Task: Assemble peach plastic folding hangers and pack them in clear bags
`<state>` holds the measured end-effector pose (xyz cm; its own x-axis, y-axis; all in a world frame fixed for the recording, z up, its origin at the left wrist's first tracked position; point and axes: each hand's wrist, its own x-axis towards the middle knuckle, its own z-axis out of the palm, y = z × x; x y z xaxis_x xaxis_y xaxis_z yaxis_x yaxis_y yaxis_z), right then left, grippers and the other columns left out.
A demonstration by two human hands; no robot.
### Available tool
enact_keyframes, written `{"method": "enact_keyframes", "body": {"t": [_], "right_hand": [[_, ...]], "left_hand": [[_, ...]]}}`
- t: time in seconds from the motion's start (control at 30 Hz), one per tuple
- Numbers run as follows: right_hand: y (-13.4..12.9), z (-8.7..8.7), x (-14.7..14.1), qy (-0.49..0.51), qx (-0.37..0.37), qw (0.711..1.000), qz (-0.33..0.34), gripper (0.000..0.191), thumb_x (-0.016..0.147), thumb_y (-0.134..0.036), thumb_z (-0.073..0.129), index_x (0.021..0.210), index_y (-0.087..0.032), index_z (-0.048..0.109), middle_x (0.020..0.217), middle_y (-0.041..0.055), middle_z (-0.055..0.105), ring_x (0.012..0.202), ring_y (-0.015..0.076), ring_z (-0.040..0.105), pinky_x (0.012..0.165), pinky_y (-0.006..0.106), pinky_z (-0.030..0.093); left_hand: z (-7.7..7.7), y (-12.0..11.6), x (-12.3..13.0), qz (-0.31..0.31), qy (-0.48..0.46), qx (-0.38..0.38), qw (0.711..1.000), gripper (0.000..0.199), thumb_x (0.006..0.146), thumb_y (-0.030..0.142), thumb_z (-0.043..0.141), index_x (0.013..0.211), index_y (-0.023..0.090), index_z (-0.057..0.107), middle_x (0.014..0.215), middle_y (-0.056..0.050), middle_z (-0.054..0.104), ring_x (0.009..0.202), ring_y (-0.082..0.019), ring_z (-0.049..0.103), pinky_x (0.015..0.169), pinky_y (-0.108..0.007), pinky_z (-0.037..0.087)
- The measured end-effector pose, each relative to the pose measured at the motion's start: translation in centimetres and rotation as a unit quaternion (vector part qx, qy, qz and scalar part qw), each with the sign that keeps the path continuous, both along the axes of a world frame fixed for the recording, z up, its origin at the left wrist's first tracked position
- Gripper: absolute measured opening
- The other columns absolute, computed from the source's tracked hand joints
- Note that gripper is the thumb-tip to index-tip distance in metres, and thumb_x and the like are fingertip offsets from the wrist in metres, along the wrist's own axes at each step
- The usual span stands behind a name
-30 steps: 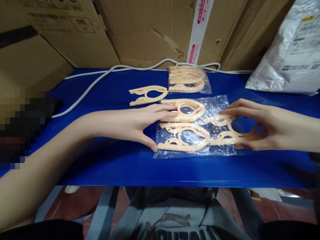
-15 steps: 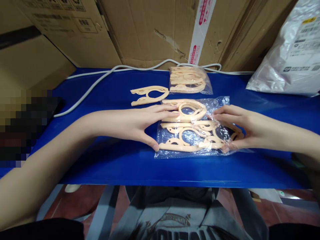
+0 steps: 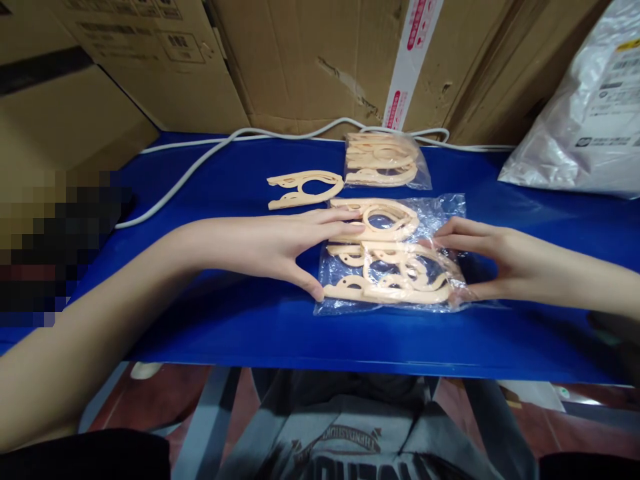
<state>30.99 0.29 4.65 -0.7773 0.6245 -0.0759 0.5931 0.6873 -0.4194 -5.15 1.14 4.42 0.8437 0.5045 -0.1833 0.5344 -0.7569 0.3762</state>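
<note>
Spread left hand over left side of the clear bag; set right hand, thumb and fingers apart, at its right edge; couldn't tell if gripping. Saw front hanger inside, lengthwise between both, curved end nearest the right. Read "THENDASHUKI", roughly, on shirt; not the parcel label.

Lying flat on the blue table, a clear, crinkled plastic bag contains pale beige folding hangers, all collapsed, those along the near side overlapping, rounded ends toward the right.
</note>
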Motion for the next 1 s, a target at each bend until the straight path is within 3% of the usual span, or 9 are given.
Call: {"method": "enact_keyframes", "body": {"t": [0.13,0.23,0.37,0.63,0.87,1.0], "right_hand": [[0.3,-0.2,-0.2,0.022,-0.022,1.000,0.002,0.066,0.085,-0.058,0.077,0.144,-0.030,0.064,0.135,0.0079,0.066,0.118,0.0292,0.068,0.098,0.040,0.058],[0.6,0.2,0.7,0.008,-0.041,0.999,0.005,0.057,0.089,-0.055,0.074,0.138,-0.026,0.068,0.137,0.0090,0.066,0.126,0.0285,0.065,0.105,0.038,0.055],[0.5,0.6,1.0,0.017,-0.054,0.998,0.008,0.042,0.097,-0.053,0.065,0.126,-0.024,0.074,0.129,0.0090,0.070,0.115,0.0242,0.069,0.098,0.035,0.058],[-0.1,-0.2,-1.1,0.065,-0.071,0.995,0.014,0.050,0.096,-0.050,0.069,0.137,-0.021,0.068,0.121,0.0077,0.073,0.111,0.0232,0.069,0.095,0.034,0.057],[0.2,0.3,-0.8,0.051,-0.061,0.997,0.004,0.037,0.096,-0.050,0.068,0.112,-0.018,0.073,0.114,0.0067,0.073,0.108,0.0219,0.070,0.092,0.031,0.057],[0.1,0.1,-1.0,0.040,-0.076,0.996,-0.004,0.034,0.097,-0.049,0.068,0.111,-0.019,0.073,0.112,0.0064,0.073,0.109,0.0230,0.069,0.092,0.032,0.056]], "left_hand": [[0.0,0.0,0.0,-0.001,-0.002,0.006,1.000,0.089,0.097,0.054,0.068,0.168,0.031,0.020,0.176,-0.008,0.017,0.163,-0.026,0.018,0.129,-0.043,0.030],[0.0,-0.1,-0.1,-0.003,0.000,0.014,1.000,0.087,0.097,0.054,0.067,0.168,0.031,0.021,0.176,-0.008,0.019,0.163,-0.026,0.019,0.128,-0.043,0.031],[0.0,-0.1,-0.2,-0.013,-0.003,0.026,1.000,0.087,0.098,0.055,0.065,0.168,0.032,0.020,0.175,-0.009,0.020,0.163,-0.026,0.020,0.127,-0.042,0.034],[-0.2,-0.1,-0.2,0.000,-0.005,0.020,1.000,0.090,0.096,0.057,0.068,0.168,0.030,0.021,0.175,-0.008,0.021,0.163,-0.026,0.022,0.127,-0.041,0.033],[0.0,-0.1,-0.3,0.005,0.008,0.019,1.000,0.092,0.095,0.054,0.070,0.168,0.029,0.020,0.176,-0.008,0.018,0.163,-0.027,0.019,0.128,-0.042,0.031],[-0.2,0.0,-0.4,0.000,0.003,0.018,1.000,0.088,0.098,0.053,0.066,0.168,0.029,0.019,0.176,-0.007,0.016,0.163,-0.027,0.019,0.129,-0.041,0.030]]}}
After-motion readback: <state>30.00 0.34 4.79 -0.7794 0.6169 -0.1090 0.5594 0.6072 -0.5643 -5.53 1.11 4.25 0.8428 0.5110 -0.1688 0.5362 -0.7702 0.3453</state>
